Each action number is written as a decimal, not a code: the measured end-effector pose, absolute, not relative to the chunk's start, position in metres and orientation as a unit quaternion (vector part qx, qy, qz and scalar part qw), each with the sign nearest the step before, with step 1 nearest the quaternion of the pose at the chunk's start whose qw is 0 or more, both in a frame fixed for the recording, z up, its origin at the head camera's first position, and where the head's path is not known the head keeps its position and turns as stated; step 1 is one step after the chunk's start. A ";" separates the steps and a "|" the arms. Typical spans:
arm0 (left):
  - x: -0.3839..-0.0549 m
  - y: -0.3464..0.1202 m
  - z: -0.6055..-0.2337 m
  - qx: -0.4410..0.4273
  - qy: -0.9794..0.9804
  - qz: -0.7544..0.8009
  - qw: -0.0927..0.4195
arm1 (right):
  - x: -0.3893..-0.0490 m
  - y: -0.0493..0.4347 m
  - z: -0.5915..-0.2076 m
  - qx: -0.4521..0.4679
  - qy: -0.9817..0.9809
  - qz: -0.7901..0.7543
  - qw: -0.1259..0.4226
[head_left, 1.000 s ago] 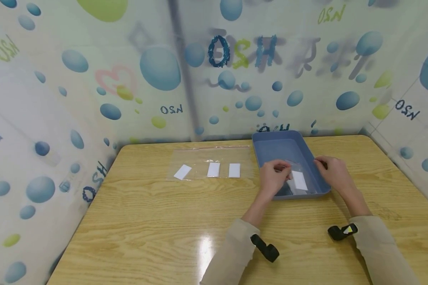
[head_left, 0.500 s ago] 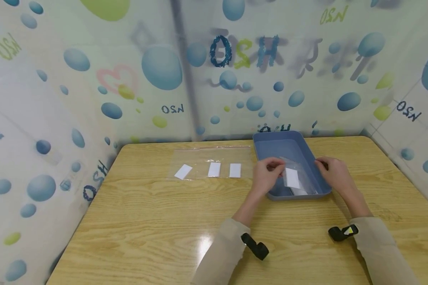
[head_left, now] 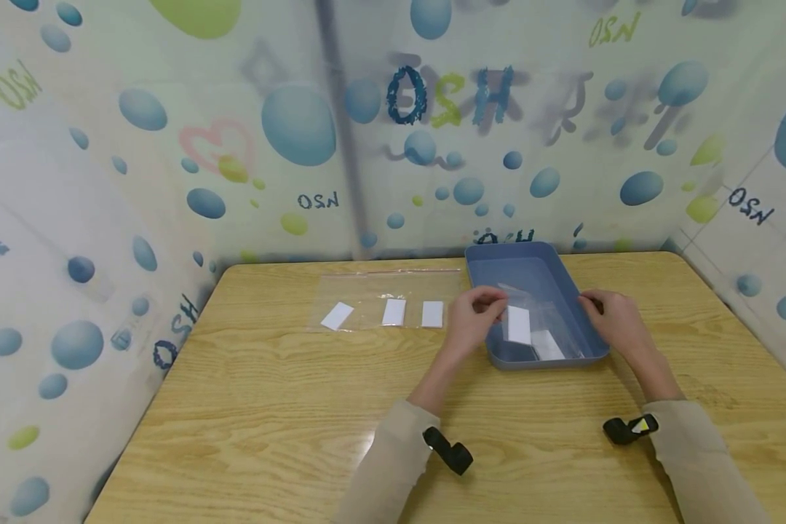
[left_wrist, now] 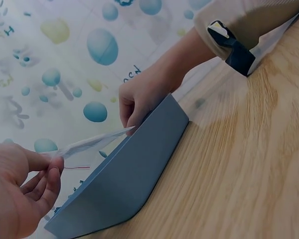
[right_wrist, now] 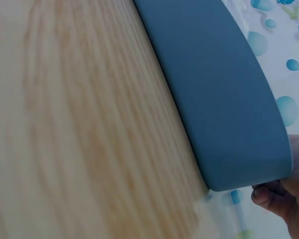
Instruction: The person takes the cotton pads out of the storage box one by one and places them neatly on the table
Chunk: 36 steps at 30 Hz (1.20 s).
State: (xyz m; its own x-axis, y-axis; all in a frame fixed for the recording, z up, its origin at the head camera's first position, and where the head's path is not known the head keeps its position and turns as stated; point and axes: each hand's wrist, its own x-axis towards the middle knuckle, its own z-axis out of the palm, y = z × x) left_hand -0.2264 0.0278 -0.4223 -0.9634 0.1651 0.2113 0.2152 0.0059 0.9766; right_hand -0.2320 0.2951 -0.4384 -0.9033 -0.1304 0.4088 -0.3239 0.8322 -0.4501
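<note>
My left hand (head_left: 468,324) pinches the edge of a clear plastic bag (head_left: 519,325) with a white card on or in it, over the near left part of a blue tray (head_left: 514,271). In the left wrist view the bag (left_wrist: 97,142) stretches out thin from thumb and fingers. Another white card (head_left: 549,346) in clear plastic lies on the tray floor, partly covered. My right hand (head_left: 618,322) holds the tray's right rim between thumb and fingers. The right wrist view has the tray's outer wall (right_wrist: 214,94), with part of that hand (right_wrist: 284,196) at its end.
Left of the tray, a wide clear zip bag (head_left: 363,287) lies flat on the wooden table (head_left: 268,407), with three white cards (head_left: 394,312) on or in it. A printed curtain (head_left: 236,182) hangs behind the table and along its sides.
My left hand has moved left, drawing the bag with its white card across the tray. The card beneath now shows more. The right hand stays on the rim.
</note>
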 end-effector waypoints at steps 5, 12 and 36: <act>-0.230 0.018 -0.425 -0.140 -0.718 -0.681 0.027 | -0.231 0.294 -0.437 0.114 -0.941 0.266 0.175; -0.233 0.002 -0.425 -0.127 -0.725 -0.676 0.028 | -0.232 0.294 -0.438 0.112 -0.942 0.267 0.171; -0.241 -0.069 -0.419 -0.120 -0.743 -0.656 0.059 | -0.231 0.294 -0.437 0.119 -0.940 0.264 0.178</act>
State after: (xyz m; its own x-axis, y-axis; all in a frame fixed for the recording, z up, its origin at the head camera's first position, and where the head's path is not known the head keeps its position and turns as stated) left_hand -0.2414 -0.0694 -0.4192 -0.9640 0.1007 0.2459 0.2565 0.1106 0.9602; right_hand -0.2312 0.2943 -0.4371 -0.9084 -0.1289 0.3977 -0.3172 0.8323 -0.4546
